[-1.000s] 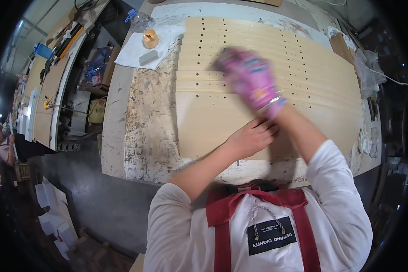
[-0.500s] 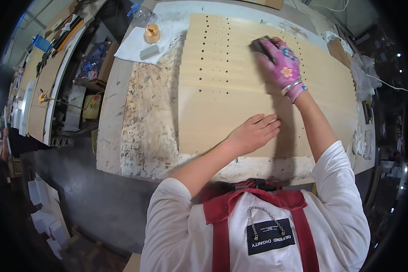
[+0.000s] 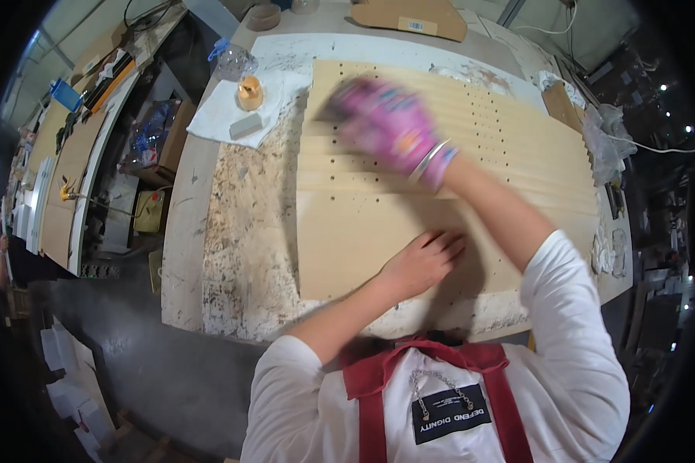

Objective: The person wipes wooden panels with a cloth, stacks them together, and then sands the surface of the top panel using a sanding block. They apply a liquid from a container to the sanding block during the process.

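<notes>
Several pale wooden boards [image 3: 347, 255] lie overlapping on the table, with columns of small drilled holes near both ends. My right hand [image 3: 390, 123], in a pink flowered glove, is closed on a dark sanding block [image 3: 340, 102] against the far left part of the boards. Motion blurs this hand and the block's outline. My bare left hand [image 3: 423, 265] rests on the nearest board, its fingers a little bent and apart, with nothing held.
Left of the boards, a white cloth [image 3: 278, 89] carries a grey block [image 3: 245, 125] and an orange-topped jar [image 3: 249, 92]. A clear plastic bottle [image 3: 234, 60] lies beside them. Cardboard [image 3: 409, 17] sits at the far edge, plastic bags [image 3: 606, 127] at the right.
My right hand has swept left across the boards with the sanding block. My left hand stays on the near board, its fingers more bent. The whole view has shifted slightly.
</notes>
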